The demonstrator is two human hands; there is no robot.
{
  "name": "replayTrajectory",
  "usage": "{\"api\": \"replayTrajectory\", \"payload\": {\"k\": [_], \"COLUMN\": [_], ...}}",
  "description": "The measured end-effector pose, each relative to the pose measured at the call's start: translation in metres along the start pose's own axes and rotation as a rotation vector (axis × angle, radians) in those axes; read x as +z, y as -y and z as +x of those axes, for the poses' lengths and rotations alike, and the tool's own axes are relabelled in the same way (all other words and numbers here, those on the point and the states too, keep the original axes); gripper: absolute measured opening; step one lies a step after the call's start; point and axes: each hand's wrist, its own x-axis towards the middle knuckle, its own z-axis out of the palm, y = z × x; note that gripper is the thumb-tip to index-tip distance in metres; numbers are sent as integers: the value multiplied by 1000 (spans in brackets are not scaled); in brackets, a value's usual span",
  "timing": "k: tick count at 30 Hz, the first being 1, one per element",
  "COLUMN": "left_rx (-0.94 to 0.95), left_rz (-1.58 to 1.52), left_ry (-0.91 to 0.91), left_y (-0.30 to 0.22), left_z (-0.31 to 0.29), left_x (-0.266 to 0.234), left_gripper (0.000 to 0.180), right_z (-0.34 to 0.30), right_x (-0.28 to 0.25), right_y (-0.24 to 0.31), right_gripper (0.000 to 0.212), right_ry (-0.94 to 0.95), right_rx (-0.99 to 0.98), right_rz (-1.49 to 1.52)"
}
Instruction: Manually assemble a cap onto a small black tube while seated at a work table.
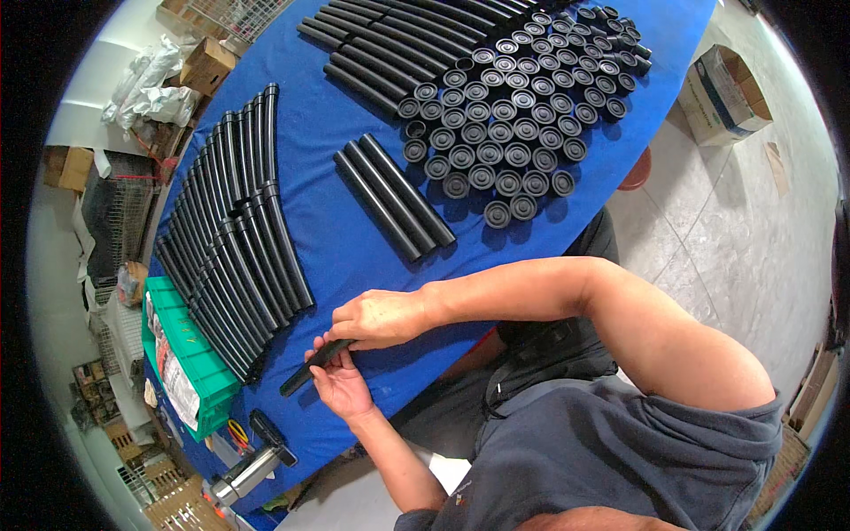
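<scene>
Near the front edge of the blue-covered table, both my hands are on one short black tube (299,380). My left hand (345,389) is palm up, its fingers curled round the tube from below. My right hand (381,319) closes over the tube's upper end from above and hides that end. Left of my hands lie rows of black tubes with collared ends (257,257), set side by side. Beyond my hands, three plain black tubes (394,199) lie together. Farther off and to the right stand many round black caps (505,133) with ringed faces.
More black tubes (381,53) lie at the table's far side. A green crate (212,403) stands at the left edge, near a tool with a black head and silver body (257,465) and scissors (237,433). On the floor at right are a cardboard box (726,97) and a red stool (637,168).
</scene>
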Motion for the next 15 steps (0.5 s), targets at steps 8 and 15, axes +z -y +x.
{"api": "replayTrajectory", "payload": {"k": [8,15], "left_rx": [54,9], "left_rz": [78,15], "left_ry": [-73,9], "left_y": [6,1], "left_z": [2,-1], "left_x": [9,6], "left_gripper": [30,28], "right_z": [5,10], "right_x": [-3,-23], "right_y": [-6,13], "right_gripper": [31,32], "right_ry": [-106,265], "right_rx": [-62,455], "right_rz": [56,447]}}
